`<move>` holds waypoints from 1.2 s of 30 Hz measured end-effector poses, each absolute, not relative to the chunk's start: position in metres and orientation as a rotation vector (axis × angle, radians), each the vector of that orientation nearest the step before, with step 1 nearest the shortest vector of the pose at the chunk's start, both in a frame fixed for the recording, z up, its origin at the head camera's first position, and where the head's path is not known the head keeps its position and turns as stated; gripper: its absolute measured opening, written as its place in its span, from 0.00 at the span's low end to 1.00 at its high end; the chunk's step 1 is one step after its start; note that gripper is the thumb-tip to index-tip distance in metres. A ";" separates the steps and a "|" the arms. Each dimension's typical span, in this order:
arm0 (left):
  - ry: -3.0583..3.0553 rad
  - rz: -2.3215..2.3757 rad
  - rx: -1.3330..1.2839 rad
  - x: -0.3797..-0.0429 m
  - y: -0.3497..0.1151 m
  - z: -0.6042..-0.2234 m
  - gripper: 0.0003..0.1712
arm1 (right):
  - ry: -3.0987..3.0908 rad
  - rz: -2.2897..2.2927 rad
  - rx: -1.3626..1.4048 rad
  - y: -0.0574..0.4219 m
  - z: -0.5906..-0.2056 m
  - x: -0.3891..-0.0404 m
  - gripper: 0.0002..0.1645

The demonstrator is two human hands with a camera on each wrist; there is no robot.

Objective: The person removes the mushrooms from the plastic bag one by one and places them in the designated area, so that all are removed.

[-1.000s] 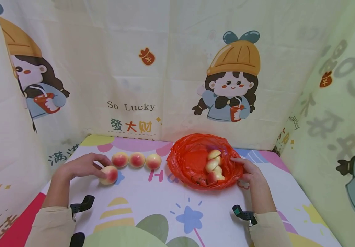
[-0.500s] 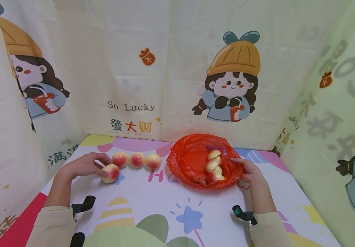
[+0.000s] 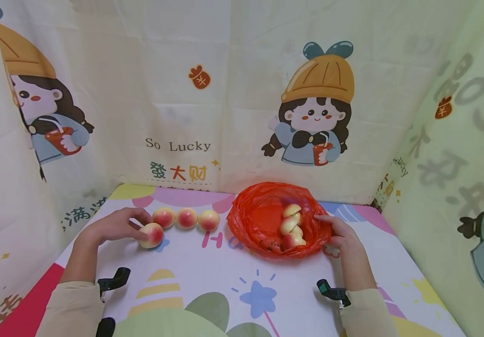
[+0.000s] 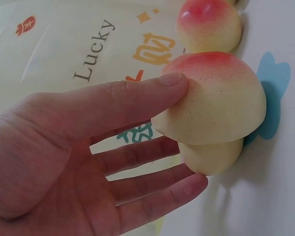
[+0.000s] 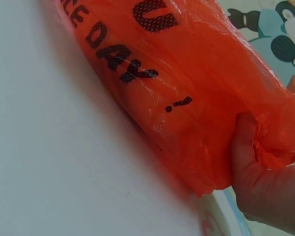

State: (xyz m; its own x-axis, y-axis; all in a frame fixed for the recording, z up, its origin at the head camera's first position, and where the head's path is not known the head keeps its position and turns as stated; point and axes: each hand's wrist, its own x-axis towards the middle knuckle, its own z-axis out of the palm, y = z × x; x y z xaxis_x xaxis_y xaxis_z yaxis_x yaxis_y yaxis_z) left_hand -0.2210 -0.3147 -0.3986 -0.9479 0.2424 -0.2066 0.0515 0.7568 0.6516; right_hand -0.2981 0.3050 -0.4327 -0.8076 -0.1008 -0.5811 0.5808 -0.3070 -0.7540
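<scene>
My left hand [image 3: 120,224] pinches a toy mushroom [image 3: 153,235] with a red-and-cream cap, thumb on the cap in the left wrist view. Its pale stem [image 4: 211,157] points back toward the fingers. The held mushroom sits close in front of the leftmost of three like mushrooms, a left one [image 3: 164,218], a middle one [image 3: 187,218] and a right one [image 3: 209,220]. My right hand [image 3: 346,236] grips the right edge of a red plastic bag [image 3: 242,220], its mouth spread wide. Several mushrooms [image 3: 289,225] lie inside the bag.
A white table [image 3: 208,267] with a colourful printed cover carries everything. Cream curtains [image 3: 242,93] with cartoon prints stand close behind it and on both sides. Black lettering [image 5: 120,61] marks the bag's side in the right wrist view.
My left hand has shifted the held mushroom slightly right and toward the row, then stays nearly still. The right hand and the bag have not moved.
</scene>
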 end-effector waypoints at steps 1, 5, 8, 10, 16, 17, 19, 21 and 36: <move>2.676 0.980 0.228 -0.221 -0.315 -0.399 0.32 | 1.520 -2.144 0.609 0.305 -0.433 -0.298 0.34; 2.676 0.976 0.224 -0.221 -0.315 -0.399 0.33 | 1.534 -2.122 0.615 0.306 -0.432 -0.295 0.35; 2.678 0.975 0.218 -0.221 -0.315 -0.399 0.34 | 1.525 -2.129 0.613 0.306 -0.432 -0.295 0.35; 2.677 0.974 0.216 -0.221 -0.315 -0.398 0.34 | 1.520 -2.137 0.618 0.306 -0.433 -0.295 0.36; 2.675 0.974 0.219 -0.219 -0.314 -0.397 0.35 | 1.520 -2.147 0.629 0.305 -0.435 -0.297 0.37; 2.675 0.973 0.220 -0.219 -0.314 -0.397 0.35 | 1.520 -2.148 0.627 0.305 -0.435 -0.297 0.37; 2.676 0.970 0.221 -0.219 -0.314 -0.397 0.35 | 1.519 -2.145 0.630 0.306 -0.434 -0.297 0.37; 2.678 0.966 0.221 -0.219 -0.314 -0.397 0.35 | 1.515 -2.139 0.625 0.307 -0.434 -0.298 0.37; 2.739 0.943 0.243 -0.215 -0.317 -0.392 0.38 | 1.452 -2.194 0.594 0.304 -0.431 -0.299 0.33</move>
